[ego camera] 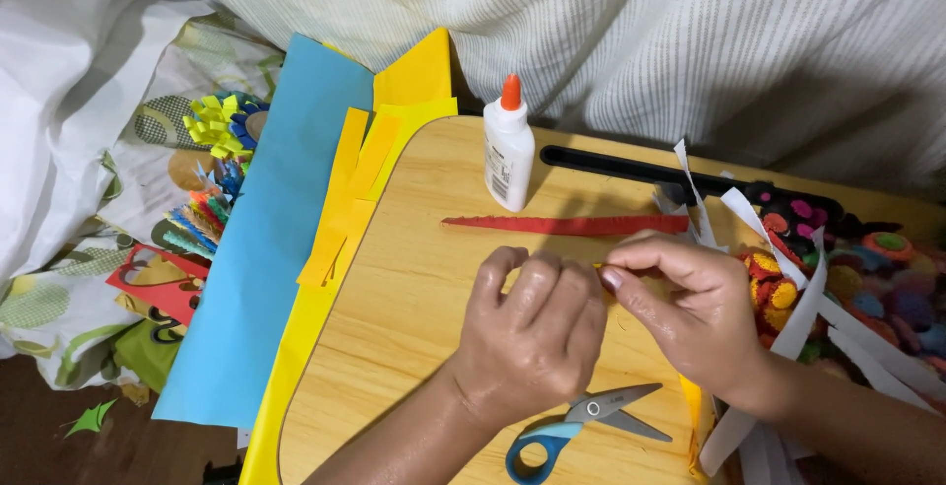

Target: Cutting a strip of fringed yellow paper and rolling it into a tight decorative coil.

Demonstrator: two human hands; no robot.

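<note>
At the far left, a pile of fringed paper flowers in yellow, blue and orange (212,155) lies on the patterned cloth, next to a large light-blue paper sheet (266,248) that overlaps a yellow paper sheet (296,347) and several loose yellow-orange paper strips (345,199). These run over the left edge of the light wooden lap table (404,298). A white glue bottle with an orange cap (508,145) stands upright near the table's far edge. Just beside it, a long fringed red paper strip (567,225) lies flat, its long axis running left to right, its narrow tip pointing left toward the bottle and its right end reaching the hands. The left hand (532,332) is curled into a loose fist, fingers bent inward; what they grip is hidden. The right hand (690,308) pinches narrowly, thumb and forefinger closed on a thin yellowish piece (598,266) between both hands, too small to make out. Blue-handled scissors (581,426) lie shut near the table's front edge. At the right sit white paper strips (803,317) and colourful rolled paper discs (877,278).
</note>
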